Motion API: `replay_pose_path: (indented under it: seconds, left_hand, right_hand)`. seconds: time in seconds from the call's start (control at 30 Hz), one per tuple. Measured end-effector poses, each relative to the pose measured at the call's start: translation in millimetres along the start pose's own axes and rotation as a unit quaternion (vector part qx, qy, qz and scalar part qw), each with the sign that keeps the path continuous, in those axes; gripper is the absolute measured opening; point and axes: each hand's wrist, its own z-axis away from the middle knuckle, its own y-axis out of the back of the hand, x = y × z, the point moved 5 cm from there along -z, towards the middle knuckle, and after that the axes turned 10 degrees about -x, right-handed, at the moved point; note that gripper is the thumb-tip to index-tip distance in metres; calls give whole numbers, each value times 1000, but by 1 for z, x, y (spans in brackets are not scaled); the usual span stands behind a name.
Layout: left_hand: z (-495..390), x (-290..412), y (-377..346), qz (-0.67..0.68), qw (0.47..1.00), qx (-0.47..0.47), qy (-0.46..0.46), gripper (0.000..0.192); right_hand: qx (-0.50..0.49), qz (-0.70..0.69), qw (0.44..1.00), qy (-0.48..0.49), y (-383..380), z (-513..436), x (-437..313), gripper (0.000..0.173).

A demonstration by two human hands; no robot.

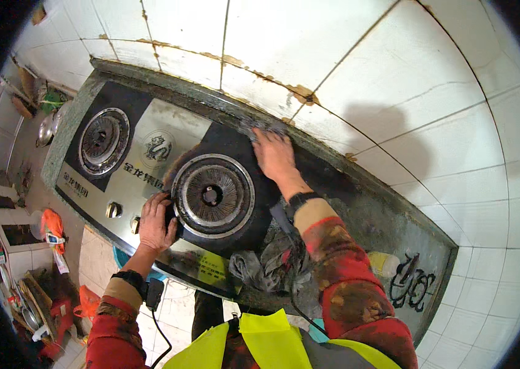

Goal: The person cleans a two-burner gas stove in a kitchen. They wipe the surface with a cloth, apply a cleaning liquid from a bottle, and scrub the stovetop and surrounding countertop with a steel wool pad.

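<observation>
A two-burner gas cooktop (167, 138) with a black and steel top lies on a stone counter. Stretched to the back edge, my right hand (274, 154) presses a grey scrubbing pad or cloth (260, 125) with its fingertips, where the cooktop meets the raised stone edge. My left hand (156, 226) rests on the front part of the cooktop, beside the larger burner (213, 196) and a control knob (135, 225), with no object seen in it. A crumpled grey cloth (264, 267) lies at the cooktop's right front corner. The smaller burner (104, 141) is at the left.
A pale yellow bottle or container (383, 264) and black pan supports (411, 283) lie on the counter at the right. A stained tiled wall (260, 37) rises behind. Metal pots (46, 130) and an orange bag (52, 226) stand off to the left. A black cable hangs near my left wrist.
</observation>
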Motion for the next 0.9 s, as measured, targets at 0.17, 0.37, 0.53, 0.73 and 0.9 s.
replay_pose_path:
  seconds: [0.17,0.37,0.53,0.73,0.9]
  left_hand:
    - [0,0,0,10,1000,0,-3,44]
    - [1,0,1,-4,1000,11,-12,44]
    - [1,-2,-3,-3,1000,3,-2,44]
    - [1,-3,-5,-24,1000,6,-7,41]
    - [-1,0,-3,-7,1000,3,-8,40]
  right_hand:
    - [-17,-4,988,-155,13,71,65,39]
    - [35,-98,993,-64,13,39,36,38]
    - [23,-37,999,-29,-6,5,12,35]
    - [28,1,993,-114,27,97,85,37]
    - [9,-68,979,-191,55,124,112,37]
